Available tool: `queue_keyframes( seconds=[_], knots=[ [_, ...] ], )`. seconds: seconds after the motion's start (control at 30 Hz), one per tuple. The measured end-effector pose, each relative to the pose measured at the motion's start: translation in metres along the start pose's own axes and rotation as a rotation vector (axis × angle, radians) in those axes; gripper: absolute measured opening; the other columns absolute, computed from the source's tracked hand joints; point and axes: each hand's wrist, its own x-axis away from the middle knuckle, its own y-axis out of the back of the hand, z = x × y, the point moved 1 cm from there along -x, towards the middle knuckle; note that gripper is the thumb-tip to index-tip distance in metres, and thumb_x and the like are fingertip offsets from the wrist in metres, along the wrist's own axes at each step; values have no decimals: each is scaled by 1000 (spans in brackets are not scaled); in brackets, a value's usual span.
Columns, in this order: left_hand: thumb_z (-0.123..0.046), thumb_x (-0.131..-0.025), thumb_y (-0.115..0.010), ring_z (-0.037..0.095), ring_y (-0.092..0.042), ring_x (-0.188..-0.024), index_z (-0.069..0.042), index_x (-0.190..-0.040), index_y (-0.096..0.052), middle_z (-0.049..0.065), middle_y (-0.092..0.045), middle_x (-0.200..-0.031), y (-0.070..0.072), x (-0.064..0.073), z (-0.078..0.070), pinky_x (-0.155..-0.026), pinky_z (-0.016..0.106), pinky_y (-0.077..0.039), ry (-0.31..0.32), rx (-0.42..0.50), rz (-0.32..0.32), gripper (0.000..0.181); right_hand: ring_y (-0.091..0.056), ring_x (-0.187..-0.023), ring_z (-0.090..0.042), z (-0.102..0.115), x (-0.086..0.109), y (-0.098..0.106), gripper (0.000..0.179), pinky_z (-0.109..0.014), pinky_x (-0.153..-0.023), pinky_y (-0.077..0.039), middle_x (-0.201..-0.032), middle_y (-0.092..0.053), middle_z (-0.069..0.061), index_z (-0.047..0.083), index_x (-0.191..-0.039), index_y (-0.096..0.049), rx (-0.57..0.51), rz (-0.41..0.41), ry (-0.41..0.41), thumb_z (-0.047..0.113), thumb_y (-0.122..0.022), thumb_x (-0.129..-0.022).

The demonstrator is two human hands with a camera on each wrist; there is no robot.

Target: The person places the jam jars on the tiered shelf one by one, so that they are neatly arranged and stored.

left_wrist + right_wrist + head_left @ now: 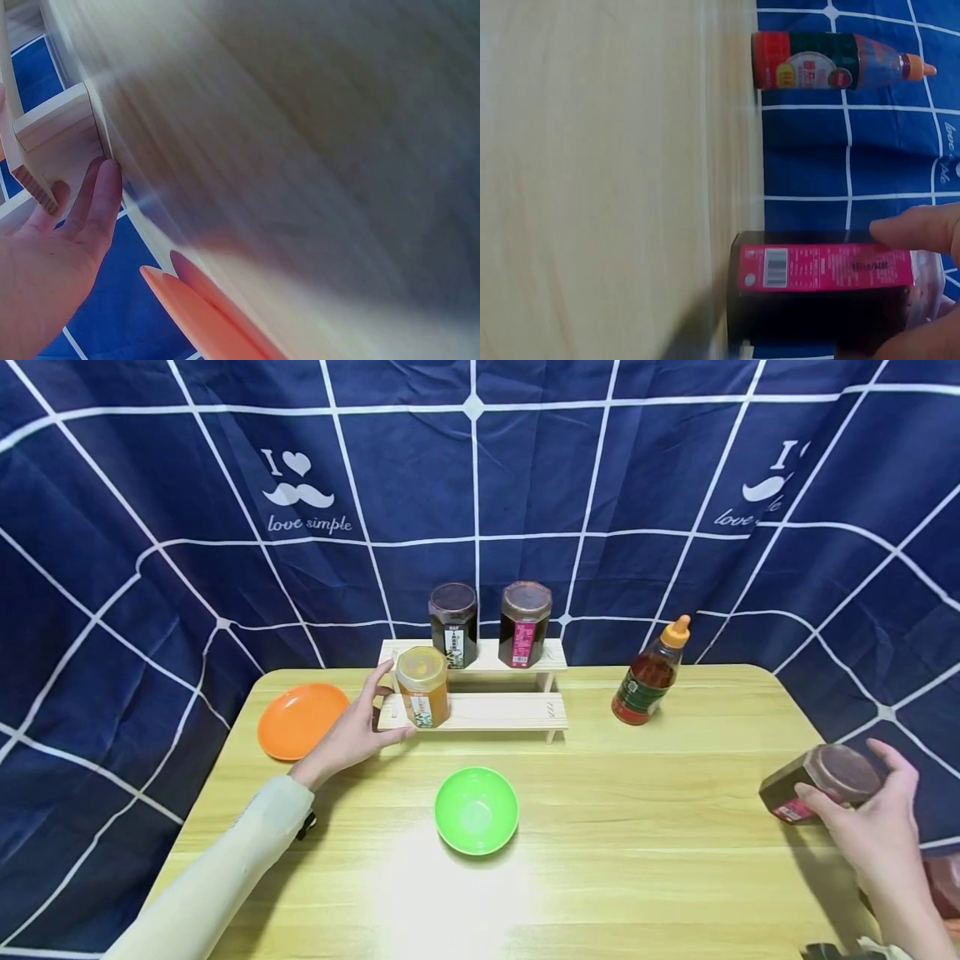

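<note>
On the left end of the lower shelf step stands an amber jar [423, 687] with a yellowish lid. My left hand [360, 722] is spread beside it, thumb near its base and index finger by its upper left side. In the left wrist view, fingers [109, 187] reach past the end of the wooden shelf [56, 124]. At the table's right side my right hand [877, 818] grips a dark jar [798, 781] with a pink label around its lid end, tilted. The right wrist view shows the pink label [825, 268] and barcode facing the camera.
Two dark jars, one with a white label [453, 627] and one with a pink label [525, 627], stand on the upper step. A squeeze bottle [647, 681] stands right of the shelf. An orange plate [300, 720] lies left; a green bowl [476, 810] sits in front.
</note>
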Motion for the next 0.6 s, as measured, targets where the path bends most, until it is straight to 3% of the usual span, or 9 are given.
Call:
queue_keyframes(
  seconds=[0.13,0.23,0.33,0.43,0.53,0.6],
  knots=[
    [-19,-92,-91,28,-69,-94,-32,-174,-11,20,-60,-142,-1,0,-2,-82,41,-55,5,7,5,115,-49,-122,-15,-2,1,0,106,-20,-97,-30,-144,-46,1,40,-172,-21,43,27,29,24,-89,-92],
    [-19,-93,-91,27,-69,-92,-31,-175,-12,21,-60,-142,-1,0,-2,-81,41,-56,1,15,11,114,-44,-133,-8,-6,1,-3,104,-15,-101,-28,-155,-40,-1,36,-172,-24,26,64,95,23,-90,-92],
    [-18,-93,-91,26,-70,-92,-31,-175,-12,21,-59,-142,-1,-1,-2,-82,42,-56,0,24,15,114,-45,-128,9,-12,0,-8,101,-7,-101,-31,-147,-46,13,26,-172,-27,-87,128,215,3,-86,-93],
    [-18,-93,-91,26,-70,-92,-31,-175,-12,21,-60,-142,0,-1,-1,-82,42,-56,-1,30,15,114,-53,-120,13,-17,-3,-13,101,-4,-97,-38,-134,-50,20,18,-167,-29,-297,212,319,-23,-75,-88],
    [-17,-93,-91,27,-70,-92,-31,-175,-12,21,-60,-142,0,-1,-1,-82,42,-56,0,39,15,114,-59,-114,12,-19,-5,-16,100,-5,-94,-42,-131,-55,15,16,-162,-32,-440,260,356,-34,-68,-83],
    [-17,-93,-91,27,-70,-92,-32,-174,-12,22,-60,-142,0,0,-1,-82,42,-56,2,38,15,114,-61,-111,12,-19,-5,-16,98,-5,-92,-44,-129,-57,15,19,-159,-34,-469,262,340,-34,-69,-83]
  ],
)
